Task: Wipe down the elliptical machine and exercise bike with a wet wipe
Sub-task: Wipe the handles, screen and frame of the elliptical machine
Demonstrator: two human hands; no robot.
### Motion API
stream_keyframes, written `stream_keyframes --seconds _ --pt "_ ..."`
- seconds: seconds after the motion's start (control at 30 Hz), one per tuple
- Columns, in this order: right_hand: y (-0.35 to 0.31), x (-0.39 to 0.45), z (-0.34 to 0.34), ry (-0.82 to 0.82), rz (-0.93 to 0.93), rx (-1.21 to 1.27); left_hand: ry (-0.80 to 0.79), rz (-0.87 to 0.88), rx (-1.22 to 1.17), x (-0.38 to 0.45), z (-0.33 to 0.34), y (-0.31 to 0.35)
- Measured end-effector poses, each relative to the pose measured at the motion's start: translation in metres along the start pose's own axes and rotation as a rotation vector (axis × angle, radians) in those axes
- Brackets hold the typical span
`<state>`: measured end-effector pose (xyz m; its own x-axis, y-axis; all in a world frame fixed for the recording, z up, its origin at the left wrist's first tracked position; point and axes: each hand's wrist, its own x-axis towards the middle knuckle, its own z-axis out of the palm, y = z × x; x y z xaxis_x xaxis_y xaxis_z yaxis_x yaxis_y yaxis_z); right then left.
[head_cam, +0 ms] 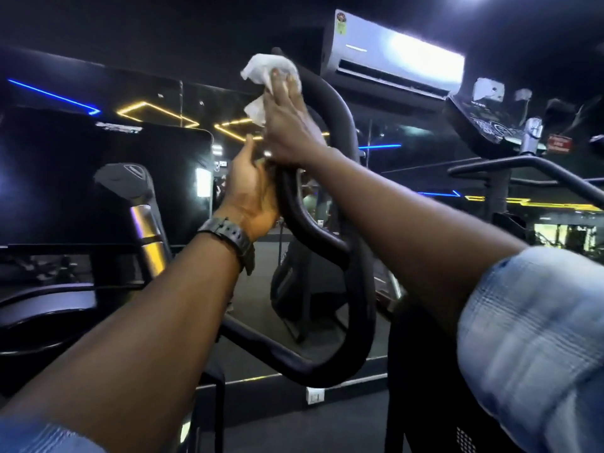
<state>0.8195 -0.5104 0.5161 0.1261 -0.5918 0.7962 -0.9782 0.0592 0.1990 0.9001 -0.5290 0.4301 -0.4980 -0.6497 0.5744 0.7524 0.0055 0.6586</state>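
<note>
two hands on black handlebar (330, 103): right hand (287, 125) presses wet wipe (269, 71) flat-fingered; left hand (250, 194) grasps bar. writing unreadable.

Commercial gym, dim-lit. Black looped machine handlebar (330, 197) at centre, wall mirror (157, 103) at 10 o'clock reflecting neon strip lights, air conditioner (392, 57) at 1 o'clock, more machine rails (523, 168) at 3 o'clock.

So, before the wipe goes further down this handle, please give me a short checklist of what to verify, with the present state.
1. Wet wipe under right hand fingers: ok.
2. Wipe touching the black looped handle: ok.
3. Left hand steadying the handle lower down: ok.
4. Wipe still damp: cannot tell.
5. Lower loop already wiped: cannot tell.
</note>
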Motion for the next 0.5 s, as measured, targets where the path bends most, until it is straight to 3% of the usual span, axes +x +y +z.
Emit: stream_keyframes --seconds 0.17,0.3,0.5 --pt "-0.003 -0.016 0.004 0.076 -0.013 0.167 0.084 0.081 0.125 0.013 0.013 0.022" --pt "0.011 0.004 0.002 0.114 -0.039 -0.010 0.091 0.142 0.203 0.027 0.022 0.037" --pt "0.026 0.071 -0.026 0.140 0.190 0.021 0.089 0.171 0.443 0.039 0.023 0.047"
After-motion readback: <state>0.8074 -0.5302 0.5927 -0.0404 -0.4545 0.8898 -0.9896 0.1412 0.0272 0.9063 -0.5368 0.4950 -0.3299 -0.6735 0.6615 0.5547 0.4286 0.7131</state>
